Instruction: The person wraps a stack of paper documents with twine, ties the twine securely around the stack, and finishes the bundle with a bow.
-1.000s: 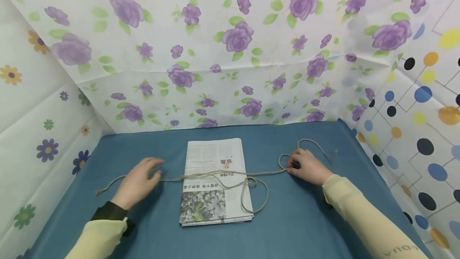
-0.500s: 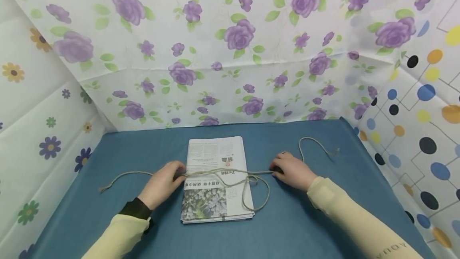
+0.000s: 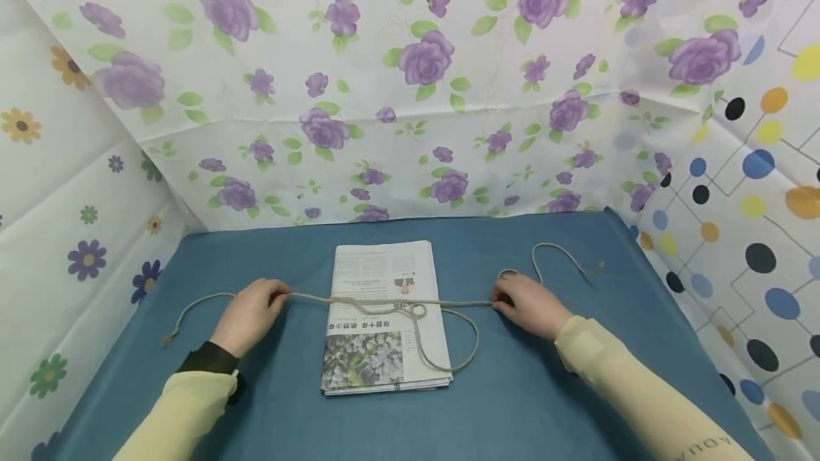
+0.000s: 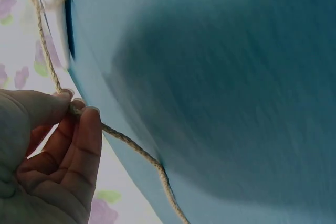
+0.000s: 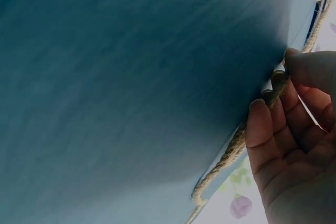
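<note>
A stack of folded newspapers [image 3: 363, 361] lies in the middle of the blue-covered table, with a thin twine rope [image 3: 464, 303] across its upper half. Left of the stack, my left hand [image 3: 251, 315] pinches the rope between thumb and fingertips. In the left wrist view the rope [image 4: 131, 142] runs on past those fingertips. To the right of the stack, my right hand [image 3: 532, 306] pinches the other side, and the right wrist view has the rope [image 5: 231, 148] passing the fingers. Between the hands one strand runs nearly straight. A slack loop sags over the newspapers' right edge.
Blue cloth [image 3: 512, 397] covers the table. One loose rope end trails beyond the left hand, another curls behind the right hand. A flowered sheet [image 3: 384, 119] hangs at the back, with patterned sheets at both sides.
The left hand moved right to the newspapers' left edge, then back left with the rope pinched. The right hand moved inward, then slightly outward. The strand over the newspapers straightened.
</note>
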Available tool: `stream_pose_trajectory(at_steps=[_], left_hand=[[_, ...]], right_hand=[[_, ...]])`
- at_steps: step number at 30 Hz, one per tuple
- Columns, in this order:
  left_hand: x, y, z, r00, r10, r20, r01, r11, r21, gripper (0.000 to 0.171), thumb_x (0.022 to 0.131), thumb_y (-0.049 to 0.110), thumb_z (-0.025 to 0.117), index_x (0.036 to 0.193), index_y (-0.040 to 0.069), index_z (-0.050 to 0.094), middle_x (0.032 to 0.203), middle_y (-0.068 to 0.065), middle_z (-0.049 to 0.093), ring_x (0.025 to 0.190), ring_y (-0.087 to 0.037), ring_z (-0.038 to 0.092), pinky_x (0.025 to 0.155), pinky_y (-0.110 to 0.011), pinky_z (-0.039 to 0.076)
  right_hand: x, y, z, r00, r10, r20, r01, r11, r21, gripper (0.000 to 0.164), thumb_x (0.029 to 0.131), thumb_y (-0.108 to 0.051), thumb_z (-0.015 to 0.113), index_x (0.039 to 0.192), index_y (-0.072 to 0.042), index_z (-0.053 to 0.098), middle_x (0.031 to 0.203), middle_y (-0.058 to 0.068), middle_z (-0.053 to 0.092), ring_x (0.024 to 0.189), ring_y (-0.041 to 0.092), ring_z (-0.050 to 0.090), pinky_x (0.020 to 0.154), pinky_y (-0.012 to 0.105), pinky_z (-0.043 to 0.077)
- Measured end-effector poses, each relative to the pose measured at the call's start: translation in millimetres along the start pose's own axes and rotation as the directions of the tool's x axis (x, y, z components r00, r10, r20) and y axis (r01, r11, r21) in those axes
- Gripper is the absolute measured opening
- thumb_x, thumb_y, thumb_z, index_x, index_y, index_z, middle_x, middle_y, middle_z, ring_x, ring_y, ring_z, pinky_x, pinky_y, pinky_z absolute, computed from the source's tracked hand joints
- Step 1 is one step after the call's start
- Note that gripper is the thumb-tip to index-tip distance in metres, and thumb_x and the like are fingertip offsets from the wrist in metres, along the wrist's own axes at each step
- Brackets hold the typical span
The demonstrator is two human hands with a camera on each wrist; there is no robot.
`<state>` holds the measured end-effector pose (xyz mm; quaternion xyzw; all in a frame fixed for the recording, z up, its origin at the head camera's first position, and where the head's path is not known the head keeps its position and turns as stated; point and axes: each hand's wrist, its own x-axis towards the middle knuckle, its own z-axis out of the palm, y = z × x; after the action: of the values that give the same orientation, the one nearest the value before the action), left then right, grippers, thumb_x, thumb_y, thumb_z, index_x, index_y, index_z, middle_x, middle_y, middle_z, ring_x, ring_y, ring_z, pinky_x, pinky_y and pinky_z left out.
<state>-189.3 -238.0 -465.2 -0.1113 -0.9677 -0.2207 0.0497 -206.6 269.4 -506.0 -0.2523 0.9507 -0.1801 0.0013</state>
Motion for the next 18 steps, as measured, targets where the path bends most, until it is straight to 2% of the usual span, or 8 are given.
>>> stream_pose_trajectory(at_steps=[8, 18], left_hand=[[-0.5, -25.3, -16.4, 0.995, -0.095, -0.006, 0.095, 0.995, 0.019, 0.018, 0.102, 0.004, 0.06, 0.113, -0.006, 0.07, 0.104, -0.023, 0.066, 0.09, -0.036, 0.063, 0.075, -0.052, 0.05], [-5.9, -48.5, -31.4, 0.988, -0.157, 0.011, 0.156, 0.986, 0.062, 0.02, 0.101, 0.0, 0.056, 0.111, -0.012, 0.068, 0.1, -0.028, 0.065, 0.087, -0.041, 0.063, 0.071, -0.054, 0.05]], right_hand=[[-2.6, 2.5, -2.0, 1.0, 0.024, 0.005, -0.024, 1.0, 0.006, 0.004, 0.097, -0.018, 0.074, 0.098, -0.02, 0.07, 0.09, -0.009, 0.061, 0.08, 0.008, 0.054, 0.072, 0.036, 0.05], [-5.0, 4.6, -5.0, 1.0, 0.015, -0.016, -0.015, 1.0, -0.016, 0.004, 0.096, -0.017, 0.075, 0.097, -0.018, 0.072, 0.09, -0.008, 0.061, 0.081, 0.009, 0.056, 0.072, 0.036, 0.051]])
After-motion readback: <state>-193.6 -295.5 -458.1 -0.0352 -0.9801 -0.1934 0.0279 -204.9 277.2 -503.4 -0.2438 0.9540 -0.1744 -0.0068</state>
